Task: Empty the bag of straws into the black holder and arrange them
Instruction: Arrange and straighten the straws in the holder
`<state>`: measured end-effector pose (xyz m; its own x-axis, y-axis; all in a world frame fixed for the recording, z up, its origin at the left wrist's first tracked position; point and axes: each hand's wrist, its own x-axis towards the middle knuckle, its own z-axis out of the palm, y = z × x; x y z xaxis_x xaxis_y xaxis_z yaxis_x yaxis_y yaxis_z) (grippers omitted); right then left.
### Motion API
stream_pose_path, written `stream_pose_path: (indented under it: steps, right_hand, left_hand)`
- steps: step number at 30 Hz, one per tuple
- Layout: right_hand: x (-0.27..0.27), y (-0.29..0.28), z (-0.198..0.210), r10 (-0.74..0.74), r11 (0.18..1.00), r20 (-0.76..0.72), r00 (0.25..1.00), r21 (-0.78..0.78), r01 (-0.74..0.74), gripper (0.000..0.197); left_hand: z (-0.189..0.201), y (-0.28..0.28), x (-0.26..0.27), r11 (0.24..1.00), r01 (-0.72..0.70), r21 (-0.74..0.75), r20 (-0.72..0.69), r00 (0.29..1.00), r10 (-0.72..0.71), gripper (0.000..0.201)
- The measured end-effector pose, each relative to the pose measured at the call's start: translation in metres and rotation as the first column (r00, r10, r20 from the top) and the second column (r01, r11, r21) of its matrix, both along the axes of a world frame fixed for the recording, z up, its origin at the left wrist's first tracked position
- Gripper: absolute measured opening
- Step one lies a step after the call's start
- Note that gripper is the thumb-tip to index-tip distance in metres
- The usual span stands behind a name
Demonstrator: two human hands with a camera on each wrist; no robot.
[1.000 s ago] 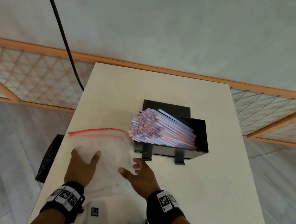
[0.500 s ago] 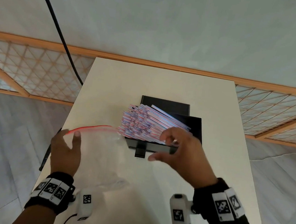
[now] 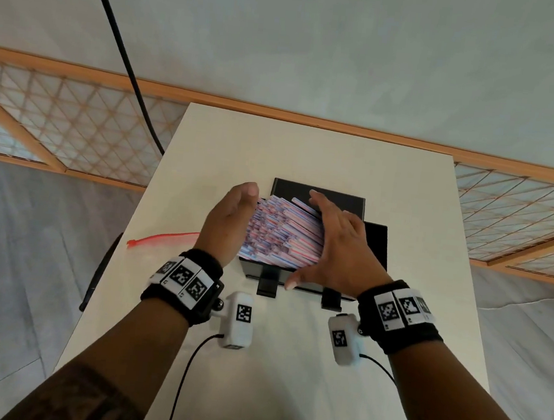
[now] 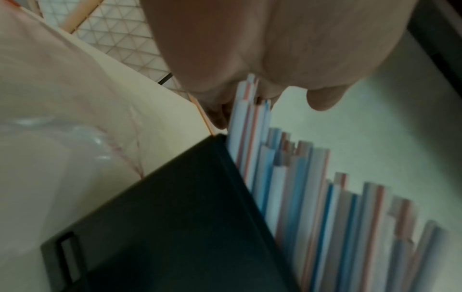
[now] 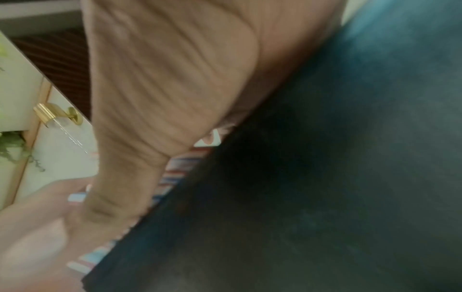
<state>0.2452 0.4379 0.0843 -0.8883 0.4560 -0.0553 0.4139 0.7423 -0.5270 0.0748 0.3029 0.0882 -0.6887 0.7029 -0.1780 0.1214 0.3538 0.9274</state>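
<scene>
The left hand [image 3: 228, 223] and right hand [image 3: 339, 246], each grip flat and holding nothing, press the red-and-blue striped paper straws [image 3: 279, 237] heaped in the black box holder [image 3: 375, 243] on the cream desk [image 3: 308, 152], so a hard push may spill some

Bare table [image 3: 308, 152] beyond the holder [image 3: 375, 243]; bag [image 3: 164, 239] at its left.

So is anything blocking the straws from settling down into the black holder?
Nothing visible does. The straws already lie in the holder, overhanging its left edge, with the left hand against their ends and the right hand on top.
</scene>
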Motion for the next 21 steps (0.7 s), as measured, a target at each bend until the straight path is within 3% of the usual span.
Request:
stream_pose_path:
  steps: [6, 10, 21]
  right_hand:
    - [0.001, -0.001, -0.012, -0.006, 1.000, -0.050, 0.999, -0.015, 0.006, 0.145]
    - [0.001, 0.000, -0.012, 0.005, 1.000, -0.052, 0.999, -0.016, -0.006, 0.143]
    - [0.002, 0.001, -0.015, 0.017, 0.998, -0.089, 0.996, -0.066, -0.023, 0.141]
  left_hand:
    - [-0.009, 0.002, 0.005, 0.996, 0.062, 0.068, 0.011, 0.998, -0.063, 0.049]
    - [-0.012, 0.004, 0.009, 0.990, 0.069, 0.123, -0.005, 0.998, -0.068, 0.063]
    - [-0.010, 0.006, 0.017, 0.978, 0.125, 0.169, -0.093, 0.990, -0.110, 0.050]
